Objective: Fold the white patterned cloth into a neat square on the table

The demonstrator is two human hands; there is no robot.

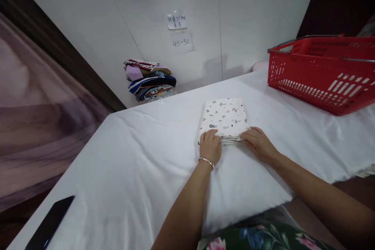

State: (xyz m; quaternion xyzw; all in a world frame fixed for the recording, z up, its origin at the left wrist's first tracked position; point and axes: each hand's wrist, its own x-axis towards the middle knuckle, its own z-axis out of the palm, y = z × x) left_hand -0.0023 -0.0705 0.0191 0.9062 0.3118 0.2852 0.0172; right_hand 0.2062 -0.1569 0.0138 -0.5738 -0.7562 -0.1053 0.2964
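A folded white cloth with small printed figures (224, 117) lies flat on the white-covered table (146, 156). My left hand (210, 145), with a silver bracelet at the wrist, has its fingers curled on the cloth's near left edge. My right hand (258, 143) pinches the near right edge of the same cloth. Both hands rest on the table at the fold's front side.
A red plastic basket (319, 74) stands at the table's far right. A stack of folded coloured clothes (150, 80) sits against the wall at the back. A dark phone (49, 222) lies at the near left corner. Two paper notes (178, 31) hang on the wall.
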